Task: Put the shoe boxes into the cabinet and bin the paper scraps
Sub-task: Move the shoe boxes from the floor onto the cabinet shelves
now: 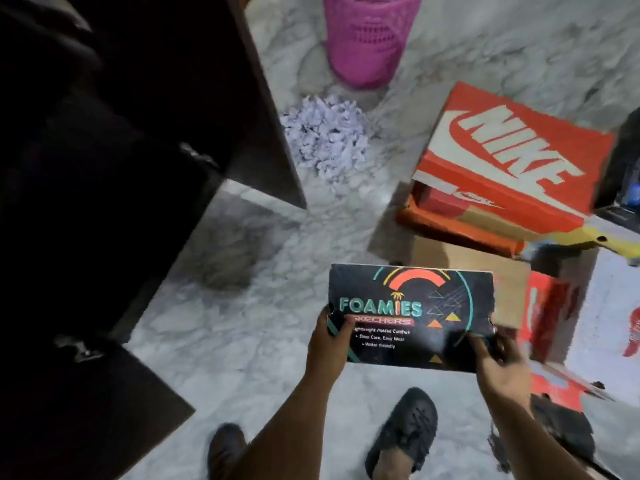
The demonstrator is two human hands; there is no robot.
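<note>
Head view: both hands, left hand (327,344) and right hand (498,358), grip the black shoe box (412,317) by its short ends; cabinet (114,150), probably open, lies left.

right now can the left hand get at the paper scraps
Probably not yet: the left hand and right hand both grip the black box. The floor toward the paper scraps looks clear.

**Colours on the marble floor**

Both hands hold a black Foamies box (412,317) with teal lettering and orange arcs. Beyond it: an orange-red Nike box (512,157) with white logo, lavender paper scraps (325,136), a pink lattice bin (367,39).
</note>
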